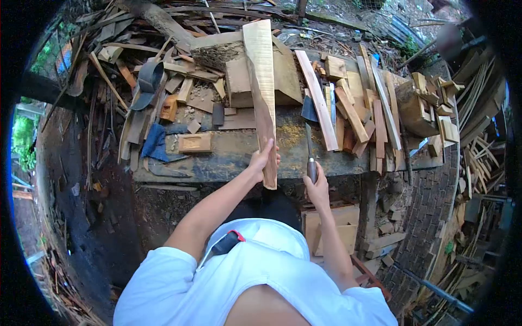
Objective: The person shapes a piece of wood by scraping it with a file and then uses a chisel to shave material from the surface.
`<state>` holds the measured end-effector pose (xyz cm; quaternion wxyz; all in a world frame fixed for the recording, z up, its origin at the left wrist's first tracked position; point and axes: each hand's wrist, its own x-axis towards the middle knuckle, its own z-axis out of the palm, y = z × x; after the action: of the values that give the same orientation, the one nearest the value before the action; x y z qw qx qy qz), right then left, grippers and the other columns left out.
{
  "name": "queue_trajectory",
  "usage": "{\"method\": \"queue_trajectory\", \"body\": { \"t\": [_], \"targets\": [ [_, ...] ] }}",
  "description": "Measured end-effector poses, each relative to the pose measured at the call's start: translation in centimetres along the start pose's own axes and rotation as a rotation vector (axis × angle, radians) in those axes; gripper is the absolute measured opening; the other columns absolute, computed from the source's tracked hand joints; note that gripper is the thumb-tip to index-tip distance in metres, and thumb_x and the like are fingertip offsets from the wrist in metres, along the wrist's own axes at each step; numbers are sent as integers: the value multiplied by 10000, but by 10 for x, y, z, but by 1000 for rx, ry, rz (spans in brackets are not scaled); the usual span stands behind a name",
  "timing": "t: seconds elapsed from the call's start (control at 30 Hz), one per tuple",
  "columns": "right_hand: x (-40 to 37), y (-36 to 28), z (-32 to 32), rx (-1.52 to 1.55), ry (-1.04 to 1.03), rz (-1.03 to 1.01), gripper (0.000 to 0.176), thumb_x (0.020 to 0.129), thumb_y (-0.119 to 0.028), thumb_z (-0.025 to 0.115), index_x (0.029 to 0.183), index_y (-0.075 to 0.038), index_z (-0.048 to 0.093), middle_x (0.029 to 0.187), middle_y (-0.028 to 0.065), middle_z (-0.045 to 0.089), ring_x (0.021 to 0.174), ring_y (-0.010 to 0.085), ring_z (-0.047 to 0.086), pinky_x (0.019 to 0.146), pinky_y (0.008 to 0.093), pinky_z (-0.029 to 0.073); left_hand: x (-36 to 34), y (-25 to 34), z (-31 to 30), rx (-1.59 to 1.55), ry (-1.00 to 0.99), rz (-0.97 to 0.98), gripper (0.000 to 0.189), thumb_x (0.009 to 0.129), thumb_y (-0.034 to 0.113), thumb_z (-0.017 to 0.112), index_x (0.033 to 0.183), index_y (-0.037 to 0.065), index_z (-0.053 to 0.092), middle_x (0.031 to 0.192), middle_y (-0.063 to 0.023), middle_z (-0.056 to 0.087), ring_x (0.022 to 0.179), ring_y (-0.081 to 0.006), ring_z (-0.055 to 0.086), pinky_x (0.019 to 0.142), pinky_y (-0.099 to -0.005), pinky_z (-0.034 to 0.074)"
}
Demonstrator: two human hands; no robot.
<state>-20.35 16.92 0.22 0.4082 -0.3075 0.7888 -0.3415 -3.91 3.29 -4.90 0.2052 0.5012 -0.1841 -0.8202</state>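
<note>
My left hand [264, 157] is closed around the lower part of a long wooden plank [261, 70]. The plank stands tilted away from me, its upper part over a big wood block [238, 81] on the workbench, its near end just past the bench's front edge. Its face is pale and freshly cut, with darker wood along one side and lower down. In my right hand [318, 187] is a knife [311, 146] with a narrow metal blade and a dark handle. The blade points forward over the bench edge, to the right of the plank and apart from it.
Wood strips [318, 100] and offcuts crowd the right side of the workbench [228, 163]. A small carved block [194, 143], a blue cloth [155, 144] and a curved grey strap-like piece [148, 84] lie on the left. Sawdust [291, 133] covers the middle. Scrap wood is piled behind.
</note>
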Motion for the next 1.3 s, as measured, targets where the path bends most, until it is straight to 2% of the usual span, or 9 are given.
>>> {"method": "queue_trajectory", "body": {
  "t": [0.03,0.1,0.2,0.53,0.6,0.63,0.7,0.93,1.3],
  "targets": [
    [-1,-2,0,-7,-7,-10,652,861,-101,596,1466,-100,354,766,93,579,499,121,563,426,293,447,0,-2,1,16,20,17,546,881,610,609,1057,94,596,799,-22,622,702,-137,621,644,-334,537],
    [2,-7,1,-175,81,-226,623,877,-156,607,1444,-48,375,1018,245,664,825,365,696,711,418,542,0,-3,3,-2,33,22,547,882,612,606,1054,92,595,800,-23,621,704,-137,621,651,-338,540],
    [9,-50,9,-191,49,-391,628,874,-161,620,1446,-61,381,1140,281,628,1020,426,641,846,454,507,5,-10,9,-65,35,21,570,872,619,615,1056,80,590,815,-40,636,719,-148,636,657,-336,544],
    [71,-69,3,-294,-155,-438,599,903,-161,605,1452,-71,382,1245,265,574,1134,427,580,936,456,469,21,-36,42,-58,110,78,639,920,593,563,1206,22,549,1023,-109,636,918,-215,634,814,-378,517],
    [76,-70,-5,-318,-169,-452,601,908,-162,608,1456,-80,375,1225,257,580,1121,425,585,930,457,472,34,-44,35,371,541,500,567,992,483,499,1319,20,498,1320,-153,515,1208,-247,514,1014,-391,412],
    [80,-70,-7,-346,-185,-418,600,911,-167,612,1455,-81,374,1219,258,582,1116,428,585,933,454,472,26,-34,35,372,544,494,567,992,483,499,1319,20,498,1320,-153,515,1208,-247,514,1014,-391,412],
    [82,-67,-7,-312,-204,-416,604,915,-170,610,1461,-80,367,1246,260,572,1140,420,580,945,449,469,11,-4,31,883,601,893,556,980,428,522,1392,60,453,1413,-172,430,1298,-303,432,1080,-425,347],
    [53,-64,0,-149,-171,-363,591,956,-156,563,1491,-74,325,1403,247,491,1261,380,525,1001,425,446,24,53,33,1701,97,1244,646,906,465,575,1465,181,418,1519,-74,380,1395,-296,353,1161,-483,243],
    [109,-132,41,-409,15,-269,527,981,-303,506,1483,-207,377,876,299,662,848,480,641,718,555,503,81,132,21,1799,92,1333,625,935,553,477,1443,190,453,1521,-11,406,1408,-204,368,1178,-574,123]
  ]
}}
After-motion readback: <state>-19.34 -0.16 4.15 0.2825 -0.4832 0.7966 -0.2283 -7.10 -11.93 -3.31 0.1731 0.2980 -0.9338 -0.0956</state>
